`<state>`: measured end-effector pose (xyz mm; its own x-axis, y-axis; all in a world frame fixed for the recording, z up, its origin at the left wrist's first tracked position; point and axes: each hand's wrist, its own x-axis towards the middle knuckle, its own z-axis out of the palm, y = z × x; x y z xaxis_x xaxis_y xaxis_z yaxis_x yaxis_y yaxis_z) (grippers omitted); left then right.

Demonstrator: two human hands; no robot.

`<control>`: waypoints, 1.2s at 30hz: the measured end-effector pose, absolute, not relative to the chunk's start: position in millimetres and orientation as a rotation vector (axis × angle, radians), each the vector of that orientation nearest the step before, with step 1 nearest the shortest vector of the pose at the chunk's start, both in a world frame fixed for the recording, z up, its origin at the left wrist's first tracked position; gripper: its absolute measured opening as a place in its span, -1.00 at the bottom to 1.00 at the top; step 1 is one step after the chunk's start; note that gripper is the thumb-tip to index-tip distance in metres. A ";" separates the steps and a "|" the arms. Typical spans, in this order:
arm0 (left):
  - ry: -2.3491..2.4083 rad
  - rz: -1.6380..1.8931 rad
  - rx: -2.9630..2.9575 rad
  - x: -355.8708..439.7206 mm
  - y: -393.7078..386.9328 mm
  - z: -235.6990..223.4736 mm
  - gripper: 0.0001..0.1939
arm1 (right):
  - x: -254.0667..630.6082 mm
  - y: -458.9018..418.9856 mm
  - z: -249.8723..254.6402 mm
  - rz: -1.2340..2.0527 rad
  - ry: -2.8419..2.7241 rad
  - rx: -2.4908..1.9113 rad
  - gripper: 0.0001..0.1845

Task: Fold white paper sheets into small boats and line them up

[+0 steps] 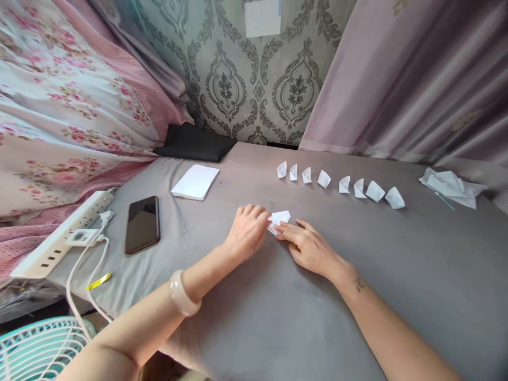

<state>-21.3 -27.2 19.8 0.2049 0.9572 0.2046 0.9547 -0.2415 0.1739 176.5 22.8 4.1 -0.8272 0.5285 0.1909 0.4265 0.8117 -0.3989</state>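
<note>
A small folded piece of white paper lies on the grey cloth between my two hands. My left hand is closed at its left edge, fingers curled, with the fingertips mostly hidden behind the knuckles. From the right, my right hand rests with its fingers stretched out, the tips pressing on the paper's lower right part. Behind the hands stands a row of several small folded paper shapes. To the left sits a stack of white paper sheets.
A phone and a white power strip with plugged-in cables lie at the left, near a yellow strip. Folded black cloth is at the back. Crumpled white paper lies far right. A fan grille shows lower left.
</note>
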 end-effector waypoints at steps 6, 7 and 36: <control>1.778 0.342 2.528 -5.7 -71.5 -1.4 -0.36 | 176.6 24.5 -0.7 0.498 -2.675 -0.695 -0.48; 1.782 0.333 2.521 -5.9 -72.8 -5.0 -0.35 | 176.5 24.4 -0.8 0.500 -2.670 -0.697 -0.48; 1.592 0.540 2.488 -20.8 -28.9 12.7 -0.67 | 146.1 -34.6 12.3 0.268 -2.629 -1.059 -0.67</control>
<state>-20.8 -28.9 12.7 0.3762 0.8994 0.2227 0.8494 -0.4308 0.3048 146.1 -34.6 12.3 -0.6861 0.6995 0.1998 0.6447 0.7119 -0.2785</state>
